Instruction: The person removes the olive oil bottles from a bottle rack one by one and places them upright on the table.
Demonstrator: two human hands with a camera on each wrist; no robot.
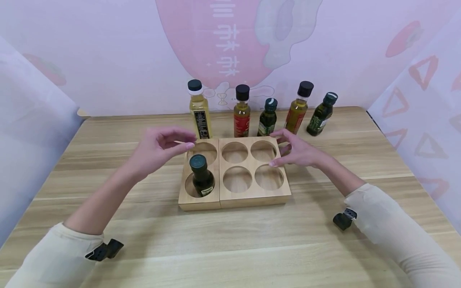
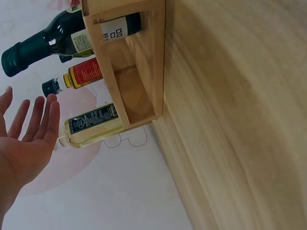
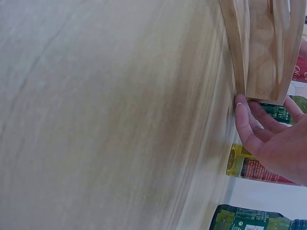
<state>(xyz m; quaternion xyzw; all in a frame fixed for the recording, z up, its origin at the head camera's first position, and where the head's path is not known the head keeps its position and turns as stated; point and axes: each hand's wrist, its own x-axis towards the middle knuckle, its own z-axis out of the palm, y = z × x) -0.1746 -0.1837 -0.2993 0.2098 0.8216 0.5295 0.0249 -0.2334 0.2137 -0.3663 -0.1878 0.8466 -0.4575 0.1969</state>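
A pale wooden bottle rack with round holes lies on the table, made of a narrower left section beside a wider right one. One dark green bottle with a green cap stands in the left section's front hole, leaning slightly. My left hand hovers over the rack's back left, fingers loosely bent and holding nothing; the left wrist view shows it apart from the bottle caps. At the rack's back right corner, my right hand grips the end, thumb at the top edge and fingertips low on the side.
Behind the rack stand a tall pale oil bottle, a red-labelled bottle and a small dark green bottle. Farther right are another red-labelled bottle and a dark green one. A printed cloth backdrop rises behind the table.
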